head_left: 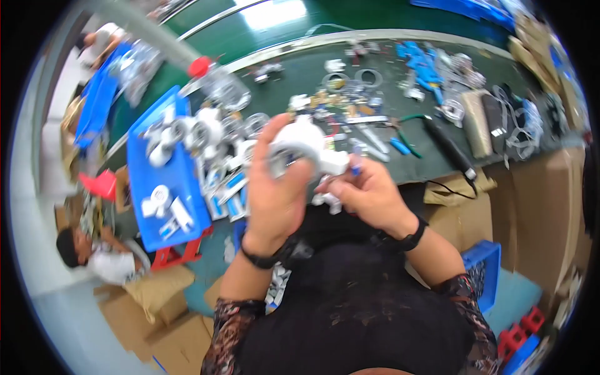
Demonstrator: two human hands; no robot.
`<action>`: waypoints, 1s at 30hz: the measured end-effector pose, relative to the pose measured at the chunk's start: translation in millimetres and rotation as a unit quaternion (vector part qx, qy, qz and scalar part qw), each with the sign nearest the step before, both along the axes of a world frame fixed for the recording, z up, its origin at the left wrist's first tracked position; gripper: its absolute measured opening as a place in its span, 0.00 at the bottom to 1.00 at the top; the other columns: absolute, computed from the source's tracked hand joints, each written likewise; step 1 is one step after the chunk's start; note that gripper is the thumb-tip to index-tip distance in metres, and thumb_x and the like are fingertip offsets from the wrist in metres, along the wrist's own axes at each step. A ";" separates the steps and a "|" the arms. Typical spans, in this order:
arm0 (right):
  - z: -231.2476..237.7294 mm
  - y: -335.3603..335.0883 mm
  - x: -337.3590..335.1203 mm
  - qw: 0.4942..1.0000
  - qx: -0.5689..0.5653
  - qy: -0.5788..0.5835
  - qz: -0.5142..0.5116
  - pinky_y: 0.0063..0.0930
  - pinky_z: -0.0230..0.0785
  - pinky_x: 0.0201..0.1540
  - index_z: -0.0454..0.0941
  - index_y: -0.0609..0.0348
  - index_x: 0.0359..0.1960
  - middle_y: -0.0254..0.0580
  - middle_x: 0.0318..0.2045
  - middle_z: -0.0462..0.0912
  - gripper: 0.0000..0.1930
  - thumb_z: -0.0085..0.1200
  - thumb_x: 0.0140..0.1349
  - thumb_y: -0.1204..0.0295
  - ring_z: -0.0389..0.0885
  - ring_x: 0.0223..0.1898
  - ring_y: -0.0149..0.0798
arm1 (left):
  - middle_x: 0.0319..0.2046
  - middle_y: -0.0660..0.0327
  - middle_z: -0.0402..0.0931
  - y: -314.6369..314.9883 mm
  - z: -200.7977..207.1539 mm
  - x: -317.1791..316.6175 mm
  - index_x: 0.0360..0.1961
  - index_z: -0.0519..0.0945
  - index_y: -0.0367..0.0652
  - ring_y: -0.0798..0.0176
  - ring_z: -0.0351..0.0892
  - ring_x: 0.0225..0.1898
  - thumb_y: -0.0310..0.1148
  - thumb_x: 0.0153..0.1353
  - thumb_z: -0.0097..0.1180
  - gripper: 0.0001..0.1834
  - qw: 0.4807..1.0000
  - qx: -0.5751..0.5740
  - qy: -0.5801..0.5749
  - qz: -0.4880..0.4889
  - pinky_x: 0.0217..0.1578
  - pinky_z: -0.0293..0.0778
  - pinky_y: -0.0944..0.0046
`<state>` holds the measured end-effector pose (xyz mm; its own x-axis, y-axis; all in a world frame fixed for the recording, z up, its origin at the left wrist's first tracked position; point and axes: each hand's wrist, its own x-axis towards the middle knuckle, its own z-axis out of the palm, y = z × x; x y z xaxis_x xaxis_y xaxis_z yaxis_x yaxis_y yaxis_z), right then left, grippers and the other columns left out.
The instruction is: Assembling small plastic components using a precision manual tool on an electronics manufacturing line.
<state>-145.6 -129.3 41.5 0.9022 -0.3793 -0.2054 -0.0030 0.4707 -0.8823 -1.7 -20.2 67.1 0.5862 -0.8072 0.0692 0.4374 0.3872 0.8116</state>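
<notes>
My left hand (275, 200) is wrapped round a white round plastic housing (304, 136) with a hollow, ring-like front and a short square neck pointing right. Close to that neck, my right hand (374, 195) has thumb and fingers pinched together; whatever is in them is blurred, with a bit of blue showing above. A small white piece (328, 201) hangs just beneath the right fingertips; I cannot tell if it is held. Both hands are above the near edge of the dark green bench (409, 172).
At left, a blue tray (140, 200) holds white plastic parts; similar housings (203, 133) pile beside it. Small loose parts (340, 103) cover the bench's middle. Green-handled pliers (409, 140) and a black cylindrical tool (449, 149) lie right. A person (112, 259) sits at lower left.
</notes>
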 end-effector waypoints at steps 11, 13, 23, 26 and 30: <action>115.0 17.8 -4.8 0.940 0.133 -0.267 0.167 0.24 0.76 0.34 0.84 0.62 0.47 0.41 0.37 0.88 0.12 0.67 0.63 0.73 0.84 0.35 0.30 | 0.50 0.50 0.82 9.0 111.1 -24.2 0.57 0.81 0.44 0.55 0.82 0.49 0.38 0.63 0.66 0.22 0.991 -0.094 -0.094 0.010 0.52 0.76 0.59; 121.7 27.4 -2.9 0.929 0.143 -0.296 0.169 0.23 0.76 0.34 0.84 0.63 0.46 0.42 0.37 0.88 0.12 0.67 0.63 0.75 0.84 0.35 0.29 | 0.52 0.50 0.80 3.5 89.3 -23.4 0.58 0.79 0.44 0.54 0.81 0.51 0.38 0.63 0.65 0.23 0.990 -0.111 -0.085 -0.022 0.53 0.75 0.58; 124.4 35.2 -13.1 0.896 0.176 -0.382 0.141 0.20 0.74 0.31 0.85 0.65 0.44 0.40 0.35 0.88 0.09 0.65 0.65 0.74 0.82 0.32 0.27 | 0.59 0.47 0.73 -15.8 -1.2 -24.4 0.64 0.70 0.42 0.50 0.75 0.58 0.39 0.64 0.62 0.30 0.975 -0.163 -0.017 -0.147 0.59 0.70 0.53; 128.0 25.3 -17.1 0.905 0.172 -0.342 0.183 0.19 0.71 0.29 0.86 0.65 0.43 0.39 0.34 0.88 0.10 0.66 0.65 0.71 0.80 0.30 0.25 | 0.61 0.46 0.71 -22.0 -15.3 -22.7 0.66 0.68 0.41 0.49 0.73 0.60 0.39 0.64 0.62 0.32 0.968 -0.175 0.002 -0.181 0.61 0.68 0.51; 126.6 19.9 -17.5 0.901 0.190 -0.324 0.216 0.18 0.69 0.28 0.86 0.65 0.42 0.38 0.33 0.88 0.10 0.66 0.66 0.69 0.79 0.29 0.24 | 0.63 0.46 0.69 -31.0 -25.3 -22.2 0.69 0.64 0.40 0.47 0.70 0.63 0.39 0.64 0.61 0.35 0.955 -0.191 0.027 -0.224 0.64 0.66 0.49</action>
